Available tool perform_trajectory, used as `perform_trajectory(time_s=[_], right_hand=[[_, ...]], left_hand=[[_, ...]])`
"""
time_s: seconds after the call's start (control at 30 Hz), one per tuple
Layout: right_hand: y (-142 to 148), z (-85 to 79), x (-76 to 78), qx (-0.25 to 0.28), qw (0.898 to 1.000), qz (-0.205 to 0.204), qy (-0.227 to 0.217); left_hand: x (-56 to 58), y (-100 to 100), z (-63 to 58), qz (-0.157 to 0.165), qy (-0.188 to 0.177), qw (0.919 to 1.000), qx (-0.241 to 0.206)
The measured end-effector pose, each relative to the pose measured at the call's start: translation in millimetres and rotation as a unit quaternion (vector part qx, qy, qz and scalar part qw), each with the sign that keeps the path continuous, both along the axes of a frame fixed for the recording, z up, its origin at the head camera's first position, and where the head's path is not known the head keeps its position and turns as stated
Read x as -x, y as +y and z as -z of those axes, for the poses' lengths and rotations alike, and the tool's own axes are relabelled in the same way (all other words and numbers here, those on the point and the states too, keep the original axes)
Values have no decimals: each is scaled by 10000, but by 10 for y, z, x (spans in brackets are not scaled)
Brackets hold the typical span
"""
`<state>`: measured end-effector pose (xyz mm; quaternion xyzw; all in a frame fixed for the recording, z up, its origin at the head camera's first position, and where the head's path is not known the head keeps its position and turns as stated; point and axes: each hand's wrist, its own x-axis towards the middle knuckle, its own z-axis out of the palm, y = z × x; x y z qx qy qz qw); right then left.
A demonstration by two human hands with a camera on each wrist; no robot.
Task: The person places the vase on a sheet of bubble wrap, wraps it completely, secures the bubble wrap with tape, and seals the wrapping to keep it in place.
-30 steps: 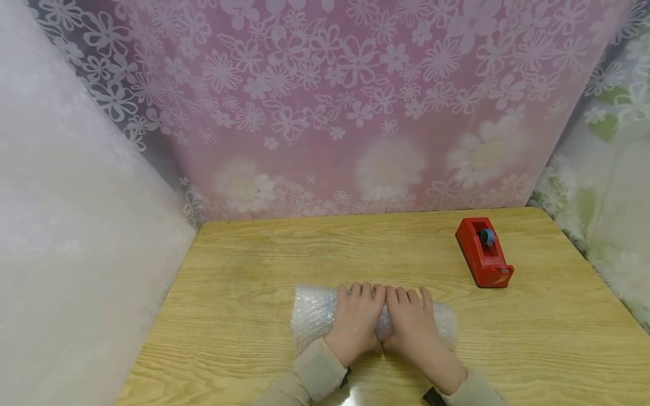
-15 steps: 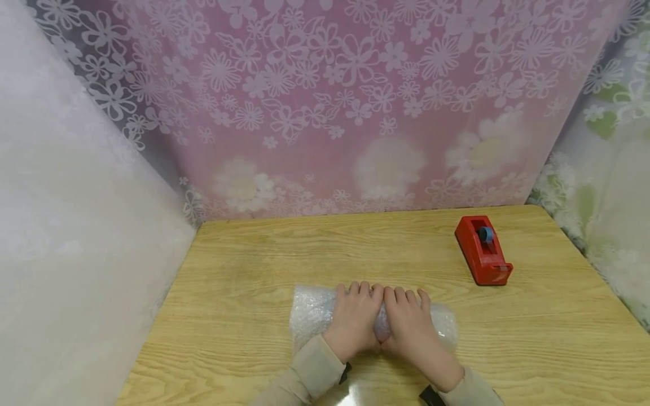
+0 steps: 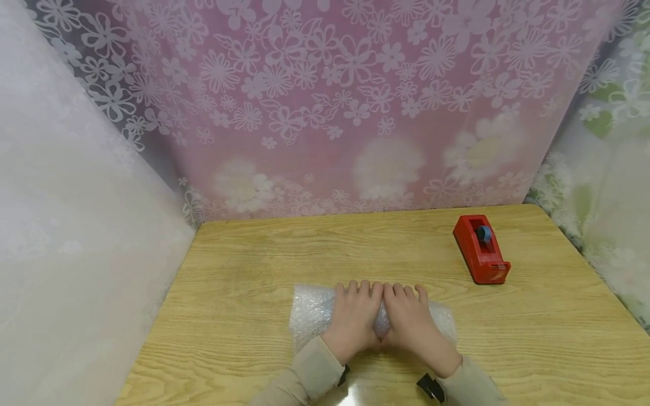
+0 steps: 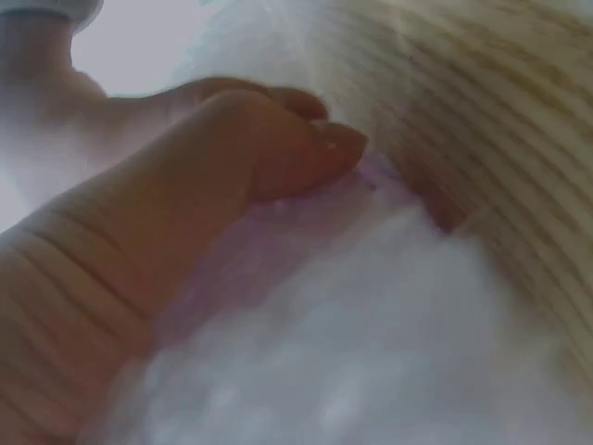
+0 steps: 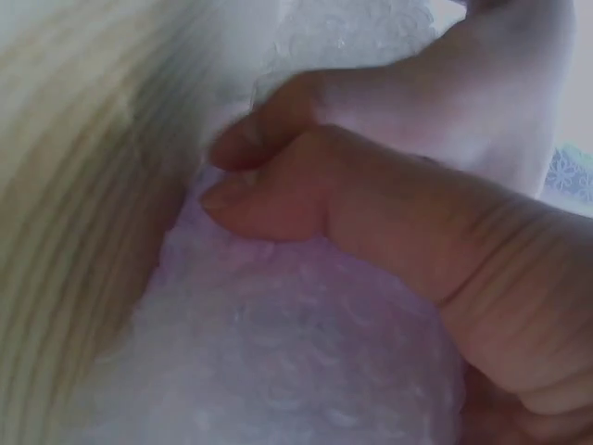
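Observation:
A roll of bubble wrap (image 3: pixel 310 313) lies crosswise on the table near its front, with something pinkish-purple and bluish showing through the layers. My left hand (image 3: pixel 354 321) grips the roll just left of its middle, fingers over the far side and thumb on the near side. Right beside it my right hand (image 3: pixel 412 322) grips the roll the same way. In the right wrist view the two thumbs (image 5: pixel 269 204) lie close together on the bubble wrap (image 5: pixel 296 343). The left wrist view shows the wrap (image 4: pixel 361 324) blurred under the thumb. What is inside is hidden.
A red tape dispenser (image 3: pixel 481 250) with a small blue roll of tape (image 3: pixel 484 233) stands at the right back of the wooden table (image 3: pixel 244 259). Flowered pink cloth (image 3: pixel 325 113) hangs behind the table, with pale cloth on both sides.
The hands keep their grip on the bubble wrap roll, which stays in almost the same place. The head view has shifted very slightly.

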<state>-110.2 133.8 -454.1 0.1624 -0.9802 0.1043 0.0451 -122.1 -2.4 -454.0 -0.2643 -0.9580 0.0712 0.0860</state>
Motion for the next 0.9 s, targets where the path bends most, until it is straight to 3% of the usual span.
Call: perform_trajectory(time_s=[0.2,0.43,0.9], right_hand=[[11,-83,97,-55,9984,-60,-561],[29,-182,194,-58,9897,-250,-1410],[66,-266,357,4,9721,-629,-2261]], left_hand=[[-2,9,4,-41,148,9999,27],[1,-4,-5,18,-151,9999,-76],[-4,-25,9,102,-213,9994,-239]])
